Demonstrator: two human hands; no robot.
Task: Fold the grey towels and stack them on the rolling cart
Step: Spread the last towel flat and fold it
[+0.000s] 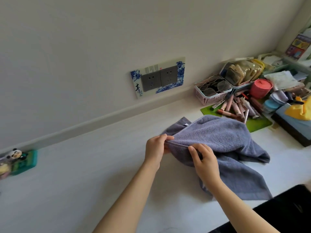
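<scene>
Both hands pinch one edge: left hand (155, 147), right hand (204, 161) | grey towel (225, 137) lies bunched on white table (84, 174) | green mat (257, 124) touching towel | pink basket (212, 95) by the wall

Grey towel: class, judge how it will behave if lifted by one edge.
Probably floppy: the towel sags in loose folds from the left hand and right hand. Likely not slippery: its looped pile looks rough. It would drag rather than roll.
</scene>
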